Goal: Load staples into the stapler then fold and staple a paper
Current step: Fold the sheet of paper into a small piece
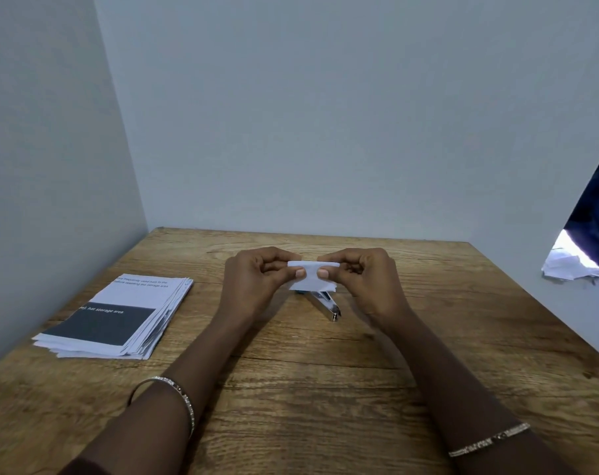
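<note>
fold stage — left hand [256, 279] and right hand [363, 275] each pinch small folded paper [312, 276] above surface [291, 389] | stapler [326, 303] lies beneath, untouched | stapling left — loading cannot be judged

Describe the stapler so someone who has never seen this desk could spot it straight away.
Start at the wooden table and find the two hands pinching a small folded white paper near its middle. Directly below that paper lies the stapler, partly hidden by it. It is the only shiny metal object there, unlike the printed paper stack at the left.
</note>
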Tool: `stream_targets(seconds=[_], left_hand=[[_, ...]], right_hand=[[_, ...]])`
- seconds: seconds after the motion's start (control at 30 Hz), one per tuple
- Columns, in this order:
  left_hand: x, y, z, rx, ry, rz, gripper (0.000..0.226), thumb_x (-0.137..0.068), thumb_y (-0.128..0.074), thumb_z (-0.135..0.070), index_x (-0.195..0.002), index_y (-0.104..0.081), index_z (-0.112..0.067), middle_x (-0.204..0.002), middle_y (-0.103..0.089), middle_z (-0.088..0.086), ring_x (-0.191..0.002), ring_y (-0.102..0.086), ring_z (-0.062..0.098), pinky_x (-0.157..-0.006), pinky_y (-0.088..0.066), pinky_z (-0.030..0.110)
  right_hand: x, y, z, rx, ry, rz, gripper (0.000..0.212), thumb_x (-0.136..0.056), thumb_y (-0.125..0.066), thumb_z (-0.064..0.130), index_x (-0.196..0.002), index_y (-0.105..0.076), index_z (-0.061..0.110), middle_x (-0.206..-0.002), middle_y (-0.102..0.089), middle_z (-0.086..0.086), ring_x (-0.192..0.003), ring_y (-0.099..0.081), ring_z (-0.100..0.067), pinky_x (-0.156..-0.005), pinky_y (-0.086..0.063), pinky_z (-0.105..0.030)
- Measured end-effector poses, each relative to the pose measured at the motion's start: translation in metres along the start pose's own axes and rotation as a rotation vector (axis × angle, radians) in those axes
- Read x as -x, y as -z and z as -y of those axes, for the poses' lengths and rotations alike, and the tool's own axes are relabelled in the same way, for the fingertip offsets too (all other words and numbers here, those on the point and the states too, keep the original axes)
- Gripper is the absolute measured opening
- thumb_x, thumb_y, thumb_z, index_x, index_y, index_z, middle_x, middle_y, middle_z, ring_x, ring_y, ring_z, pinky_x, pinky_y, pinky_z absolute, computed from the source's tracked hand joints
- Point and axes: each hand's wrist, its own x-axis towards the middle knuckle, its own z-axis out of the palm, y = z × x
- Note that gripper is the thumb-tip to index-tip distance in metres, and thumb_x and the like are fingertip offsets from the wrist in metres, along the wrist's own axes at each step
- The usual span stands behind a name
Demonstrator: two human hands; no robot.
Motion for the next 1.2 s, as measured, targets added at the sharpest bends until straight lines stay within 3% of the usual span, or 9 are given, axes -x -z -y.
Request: stream_targets(seconds=[0.13, 0.27, 0.43, 0.53, 0.63, 0.8, 0.93, 1.07, 1.2], left_hand=[[-0.001, 0.001, 0.000, -0.060, -0.039, -0.012, 0.017, -0.076, -0.084, -0.019, -0.092, -0.081, -0.015, -0.079, -0.078, -0.004, -0.073, -0.072, -0.004, -0.061, -0.055, 0.013], [-0.001, 0.000, 0.003, -0.082, -0.037, -0.006, 0.015, -0.078, -0.083, -0.026, -0.091, -0.082, -0.019, -0.075, -0.079, -0.006, -0.071, -0.072, 0.001, -0.065, -0.059, 0.028], [-0.001, 0.000, 0.007, -0.008, 0.014, -0.006, 0.010, -0.077, -0.084, -0.028, -0.083, -0.081, -0.021, -0.068, -0.076, 0.001, -0.068, -0.072, 0.017, -0.065, -0.059, 0.041], [-0.002, -0.001, 0.009, -0.013, 0.000, -0.018, 0.009, -0.077, -0.083, -0.031, -0.081, -0.081, -0.024, -0.072, -0.077, -0.004, -0.067, -0.070, 0.010, -0.063, -0.061, 0.041], [-0.003, -0.001, 0.012, -0.028, -0.017, -0.035, 0.007, -0.077, -0.083, -0.033, -0.080, -0.081, -0.026, -0.080, -0.074, -0.005, -0.073, -0.066, 0.006, -0.065, -0.060, 0.043], [-0.004, -0.002, 0.013, 0.037, 0.039, -0.016, 0.006, -0.080, -0.080, -0.029, -0.079, -0.079, -0.023, -0.081, -0.076, -0.006, -0.079, -0.069, 0.006, -0.069, -0.056, 0.032], [-0.003, -0.003, 0.010, 0.164, 0.109, 0.030, 0.009, -0.083, -0.079, -0.019, -0.085, -0.080, -0.010, -0.079, -0.078, 0.010, -0.074, -0.073, 0.020, -0.060, -0.058, 0.029], [-0.003, -0.003, 0.007, 0.255, 0.155, 0.026, 0.012, -0.083, -0.079, -0.013, -0.088, -0.079, -0.002, -0.073, -0.078, 0.010, -0.059, -0.070, 0.009, -0.053, -0.053, 0.020], [-0.002, -0.004, 0.008, 0.305, 0.189, 0.038, 0.017, -0.081, -0.080, -0.013, -0.091, -0.079, 0.001, -0.069, -0.077, 0.009, -0.053, -0.069, 0.011, -0.051, -0.053, 0.020]], right_hand=[[-0.001, 0.001, -0.001, 0.024, 0.017, 0.009, 0.018, -0.080, -0.081, 0.011, -0.098, -0.081, 0.010, -0.089, -0.080, -0.004, -0.082, -0.075, -0.019, -0.075, -0.062, -0.037], [-0.001, 0.000, -0.002, 0.011, 0.016, 0.012, 0.013, -0.081, -0.080, 0.013, -0.094, -0.081, 0.012, -0.084, -0.079, -0.003, -0.077, -0.073, -0.017, -0.069, -0.057, -0.031], [-0.001, -0.001, -0.003, -0.032, -0.005, 0.022, 0.009, -0.080, -0.081, 0.014, -0.089, -0.081, 0.014, -0.081, -0.078, -0.001, -0.075, -0.072, -0.016, -0.069, -0.058, -0.035], [-0.001, -0.001, -0.003, -0.036, -0.010, 0.009, 0.009, -0.079, -0.082, 0.015, -0.087, -0.081, 0.014, -0.079, -0.077, -0.002, -0.072, -0.069, -0.018, -0.068, -0.056, -0.038], [-0.001, -0.001, -0.002, -0.055, -0.020, -0.004, 0.010, -0.078, -0.083, 0.017, -0.086, -0.081, 0.013, -0.080, -0.076, -0.007, -0.079, -0.068, -0.032, -0.070, -0.057, -0.045], [0.000, -0.003, 0.000, -0.127, -0.051, -0.013, 0.010, -0.080, -0.082, 0.024, -0.086, -0.081, 0.015, -0.082, -0.075, -0.009, -0.087, -0.066, -0.037, -0.073, -0.056, -0.052], [0.000, -0.003, 0.000, -0.206, -0.099, -0.023, 0.014, -0.081, -0.081, 0.026, -0.088, -0.081, 0.013, -0.088, -0.075, -0.011, -0.093, -0.068, -0.036, -0.073, -0.055, -0.048], [-0.001, -0.003, 0.000, -0.262, -0.157, -0.028, 0.019, -0.085, -0.077, 0.031, -0.091, -0.081, 0.014, -0.099, -0.073, -0.009, -0.102, -0.066, -0.033, -0.082, -0.055, -0.046], [-0.001, -0.005, 0.001, -0.257, -0.173, -0.021, 0.020, -0.087, -0.074, 0.031, -0.090, -0.080, 0.012, -0.089, -0.077, -0.005, -0.090, -0.068, -0.022, -0.072, -0.052, -0.040]])
